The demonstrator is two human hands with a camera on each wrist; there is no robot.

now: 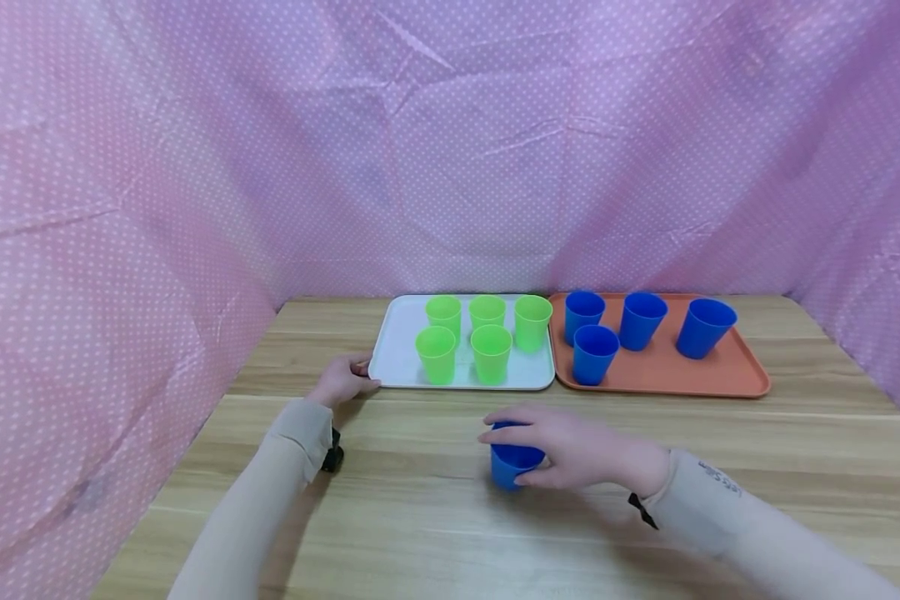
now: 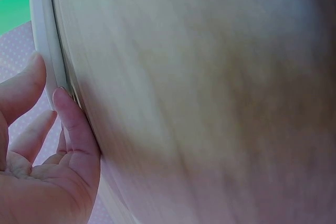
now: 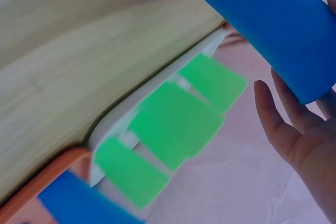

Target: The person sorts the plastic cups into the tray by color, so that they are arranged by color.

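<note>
Near the table's front, my right hand [image 1: 570, 446] holds a blue cup [image 1: 512, 468] by its upper part, thumb on the near side and fingers across the far side of the rim. The right wrist view shows this blue cup [image 3: 278, 30] large, beside the fingers. My left hand [image 1: 342, 379] is at the front left corner of a white tray [image 1: 397, 350], thumb and fingers around its edge. In the left wrist view the fingertips meet the tray's rim [image 2: 46, 40]. Several lime-green cups [image 1: 491, 358] stand upright on the white tray in two rows.
Right of the white tray, edge to edge, lies an orange tray [image 1: 660, 379] with several upright blue cups [image 1: 594, 358]. Both trays rest at the back of the wooden table [image 1: 420, 517]. A pink dotted cloth [image 1: 435, 167] hangs behind and along the sides.
</note>
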